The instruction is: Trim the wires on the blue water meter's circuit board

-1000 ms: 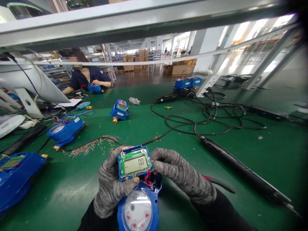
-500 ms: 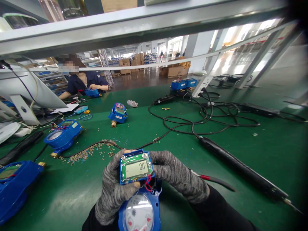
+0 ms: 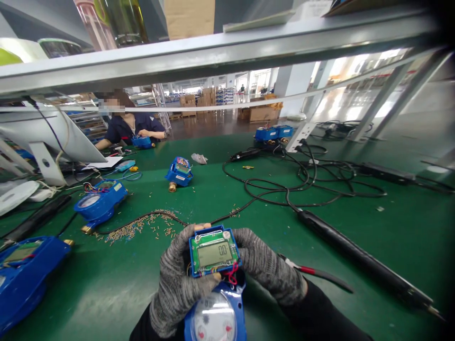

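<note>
Between my gloved hands is a blue water meter [image 3: 215, 315] with a round dial. Its upper box carries a green circuit board and a lit display [image 3: 214, 255] reading 0.0, tilted up toward me. My left hand [image 3: 177, 279] grips the box's left side, bare fingertips showing at the top and lower edges. Against the box's right side lies my right hand [image 3: 265, 265], its fingers bent and partly hidden behind it. Red wires [image 3: 232, 273] hang from the box's lower right corner. Beside my right wrist is a tool with a red and black handle [image 3: 320, 274].
Several blue meters stand about, one [image 3: 179, 173] ahead and one [image 3: 99, 201] at left. Loose small screws [image 3: 138, 225] lie along a cable. A black electric screwdriver [image 3: 362, 260] rests at right near coiled cables [image 3: 284, 184]. Across the table a person [image 3: 131, 125] handles another meter.
The whole view has shifted a little, so things appear slightly lower and to the right. My hands keep the same hold on the water meter, and the display still reads 0.0.
</note>
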### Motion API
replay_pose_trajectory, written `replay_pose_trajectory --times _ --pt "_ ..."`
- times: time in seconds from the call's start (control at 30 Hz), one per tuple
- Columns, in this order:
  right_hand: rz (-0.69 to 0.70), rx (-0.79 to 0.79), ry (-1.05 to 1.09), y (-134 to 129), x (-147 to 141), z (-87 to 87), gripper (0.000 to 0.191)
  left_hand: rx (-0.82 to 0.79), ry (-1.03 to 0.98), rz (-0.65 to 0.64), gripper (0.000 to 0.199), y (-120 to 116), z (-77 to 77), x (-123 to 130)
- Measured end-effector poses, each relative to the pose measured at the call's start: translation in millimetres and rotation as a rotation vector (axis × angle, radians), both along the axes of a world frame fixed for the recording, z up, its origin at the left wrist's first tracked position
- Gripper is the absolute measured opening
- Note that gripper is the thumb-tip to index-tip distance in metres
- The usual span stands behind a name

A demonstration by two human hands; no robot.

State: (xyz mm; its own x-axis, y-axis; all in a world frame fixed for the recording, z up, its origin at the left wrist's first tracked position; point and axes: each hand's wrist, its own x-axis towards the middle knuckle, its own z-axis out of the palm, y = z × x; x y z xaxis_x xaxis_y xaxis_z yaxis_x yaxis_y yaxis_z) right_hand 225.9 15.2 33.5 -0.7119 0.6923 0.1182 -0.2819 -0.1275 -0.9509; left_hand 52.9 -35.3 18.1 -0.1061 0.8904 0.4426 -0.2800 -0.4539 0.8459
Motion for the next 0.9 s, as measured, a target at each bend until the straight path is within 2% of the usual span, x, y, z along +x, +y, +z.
replay_pose_trajectory --times 0.17,0.27,0.4,0.47,0.6,0.67,0.8,0.9 --pt "-0.100 -0.074 -0.059 -2.5 1.7 5.2 0.042 0.007 -0.008 -0.036 0.068 -1.4 0.7 0.1" --pt "-0.188 -0.088 -0.182 -4.4 -0.1 10.9 0.058 0.036 -0.014 -0.049 0.069 -1.2 1.8 0.6" --pt "-0.247 -0.046 -0.211 -6.7 -5.5 17.6 0.071 0.049 -0.023 -0.041 0.070 -1.2 -1.6 -0.2" --pt "-0.303 0.026 -0.274 -3.6 -7.2 15.3 0.065 0.051 -0.034 -0.016 0.072 -1.4 -5.0 -0.5" --pt "-0.545 0.300 -0.531 10.3 -5.9 3.2 0.032 0.021 -0.014 -0.015 0.073 -2.1 -6.3 0.5" --pt "-0.621 0.380 -0.604 16.1 -4.6 0.6 0.025 0.009 -0.029 -0.041 0.071 -2.5 -3.6 1.5" --pt "-0.642 0.533 -0.659 21.1 -2.7 1.0 0.025 -0.060 -0.077 -0.160 0.065 -3.4 -4.3 3.1" --pt "-0.635 0.544 -0.597 26.8 4.6 -11.8 0.026 -0.099 -0.127 -0.203 0.073 -0.6 -16.9 4.4"
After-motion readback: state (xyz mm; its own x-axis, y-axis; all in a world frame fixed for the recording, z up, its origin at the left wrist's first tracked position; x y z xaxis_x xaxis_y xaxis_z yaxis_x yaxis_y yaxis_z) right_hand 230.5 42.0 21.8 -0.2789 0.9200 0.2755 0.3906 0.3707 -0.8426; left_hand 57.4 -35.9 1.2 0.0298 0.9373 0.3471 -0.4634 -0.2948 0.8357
